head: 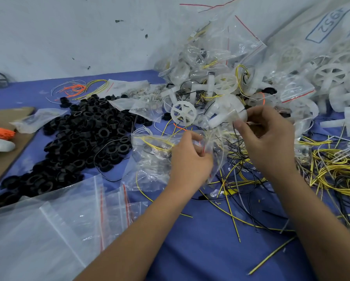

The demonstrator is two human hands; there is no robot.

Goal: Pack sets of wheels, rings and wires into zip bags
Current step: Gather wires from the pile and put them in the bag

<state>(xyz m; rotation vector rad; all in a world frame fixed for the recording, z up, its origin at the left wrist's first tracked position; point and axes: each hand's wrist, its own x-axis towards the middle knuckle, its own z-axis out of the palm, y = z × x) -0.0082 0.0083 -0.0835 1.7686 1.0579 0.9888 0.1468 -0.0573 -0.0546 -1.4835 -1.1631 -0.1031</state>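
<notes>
My left hand (190, 157) pinches the red-lined mouth of a clear zip bag (154, 159) that lies crumpled on the blue table with yellow and white wires inside. My right hand (269, 138) is raised just right of it, fingers curled and pinching a white plastic wheel part (226, 116) over the bag's mouth. A loose white spoked wheel (183, 113) lies just beyond my left hand. Black rings (85, 138) form a large heap to the left. Yellow, black and white wires (332, 173) are strewn at right.
Filled zip bags (212, 57) pile against the wall behind. More white wheels (332, 76) spill from a big sack at far right. Flat unused zip bags (68, 220) lie at front left. Cardboard (6, 151) with an orange bundle sits at the left edge.
</notes>
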